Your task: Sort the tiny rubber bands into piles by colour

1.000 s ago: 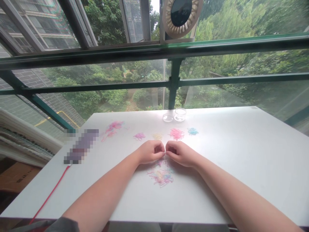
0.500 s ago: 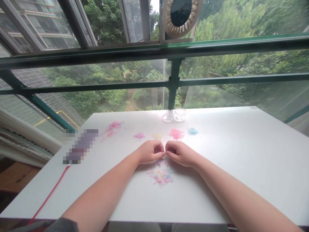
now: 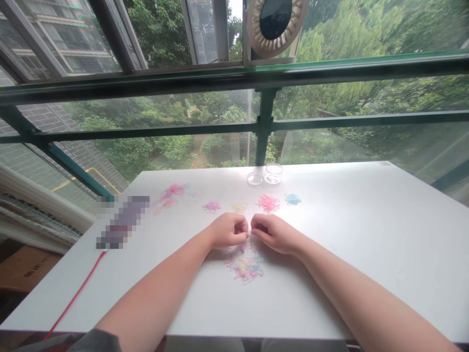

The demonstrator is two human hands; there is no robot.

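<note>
Over the middle of the white table, my left hand (image 3: 230, 230) is closed in a pinch, thumb against forefinger. My right hand (image 3: 273, 232) mirrors it just to the right, also pinched, with a narrow gap between the fingertips. Whatever they hold is too small to make out. Below and partly behind the hands lies a loose pile of thin pastel loops (image 3: 244, 268), which look like small rubber bands. Beyond my hands sit sorted heaps: purple loops (image 3: 211, 206), yellow loops (image 3: 239, 207), pink loops (image 3: 268, 203) and blue loops (image 3: 293, 199).
A larger mixed heap of loops (image 3: 172, 194) lies at the far left. A clear round jar (image 3: 273, 174) and its lid (image 3: 254, 179) stand at the table's back edge. On the left, a blurred-out dark device (image 3: 122, 222) has a red cable (image 3: 76, 295). Windows rise behind the table.
The fingertips of my two hands, nearly touching before, are now slightly farther apart. The heaps and the jar have not moved.
</note>
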